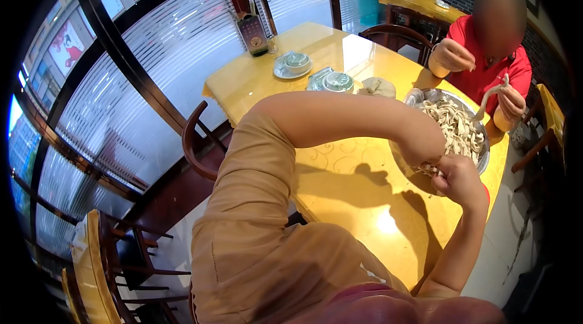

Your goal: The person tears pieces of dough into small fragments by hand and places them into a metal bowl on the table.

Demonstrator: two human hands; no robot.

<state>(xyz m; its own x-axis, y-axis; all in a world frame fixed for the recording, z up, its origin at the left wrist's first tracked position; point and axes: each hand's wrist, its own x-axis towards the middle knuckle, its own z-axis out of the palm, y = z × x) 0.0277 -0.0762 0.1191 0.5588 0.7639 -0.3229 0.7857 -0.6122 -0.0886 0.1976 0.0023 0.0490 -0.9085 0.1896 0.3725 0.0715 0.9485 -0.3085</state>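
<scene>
Strips [454,125], pale off-white to beige with greyish shading, sat heaped loose in a metal bowl [485,162], just beyond the fingers. Long, narrow, limp, curled and tangled every which way; pile filled most of the bowl. Right hand [460,179] was curled, thumb and fingers closed on a small bunch [430,170] of the same stuff, ends poking out toward the left hand [427,142]. Left fingers mostly hidden behind the hand; couldn't tell how far open they were, or if they gripped the bunch too. Bunch looked shorter and more crumpled than the pile.

Across the bowl from the fingers, a co-worker [495,72] in red held one longer strip [487,100], drooping toward the rim. Yellow table [340,211] under it all; wrapped dishes [338,82] well off to the fingers' left.
</scene>
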